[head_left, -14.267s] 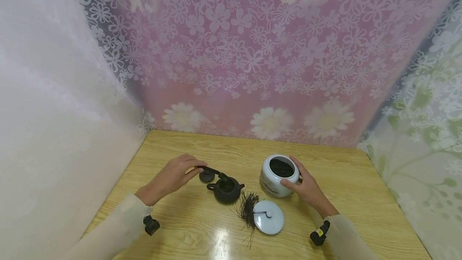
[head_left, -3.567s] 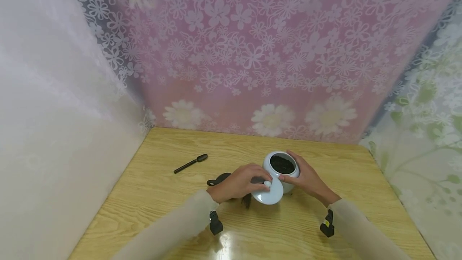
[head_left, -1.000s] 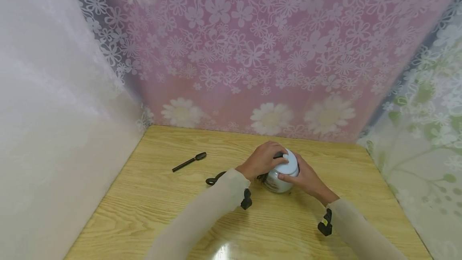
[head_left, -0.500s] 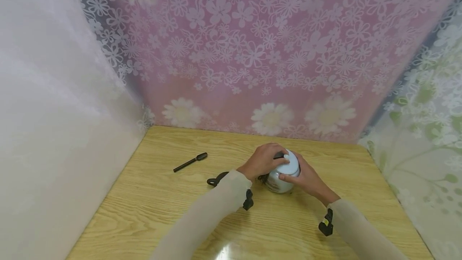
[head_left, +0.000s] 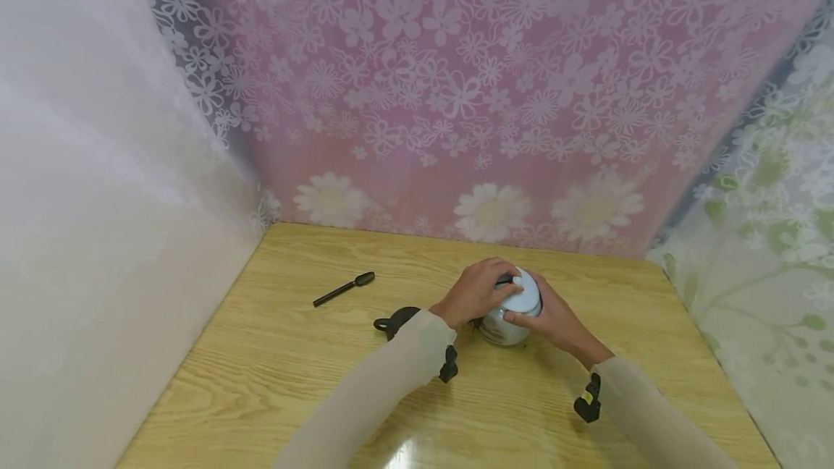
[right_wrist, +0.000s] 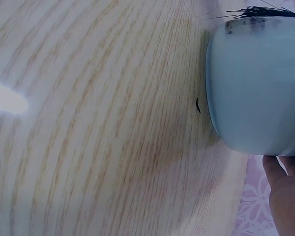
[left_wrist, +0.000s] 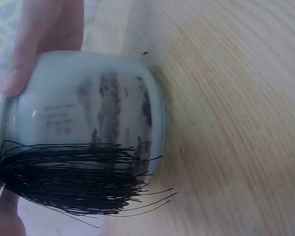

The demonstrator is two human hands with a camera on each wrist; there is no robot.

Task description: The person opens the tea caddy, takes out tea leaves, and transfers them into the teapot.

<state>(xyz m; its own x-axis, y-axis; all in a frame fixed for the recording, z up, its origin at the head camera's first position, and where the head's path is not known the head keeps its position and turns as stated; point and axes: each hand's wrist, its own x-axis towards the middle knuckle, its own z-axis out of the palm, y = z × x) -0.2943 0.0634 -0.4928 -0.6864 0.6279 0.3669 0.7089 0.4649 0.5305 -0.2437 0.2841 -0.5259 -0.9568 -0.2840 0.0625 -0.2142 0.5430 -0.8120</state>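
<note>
A round white porcelain jar (head_left: 504, 331) with a painted landscape stands upright on the table. Its white lid (head_left: 523, 301) sits over the mouth, hiding the dark leaves inside. My left hand (head_left: 478, 291) pinches the lid's knob from above. A black tassel (left_wrist: 73, 179) tied to the lid hangs down the jar's side in the left wrist view. My right hand (head_left: 557, 323) grips the jar on its right side, thumb in front and fingers behind. To the left, the black teapot (head_left: 399, 318) is partly covered by my left sleeve.
A dark scoop (head_left: 344, 289) lies at the back left of the wooden table (head_left: 260, 368). Beside the jar is a small dark crumb (right_wrist: 197, 105). Patterned curtains hang along the back, left and right of the table.
Earlier my left hand held the scoop at the teapot; the scoop now lies on the table. The jar lid has moved from the table onto the jar. Over the last second both hands stay nearly still.
</note>
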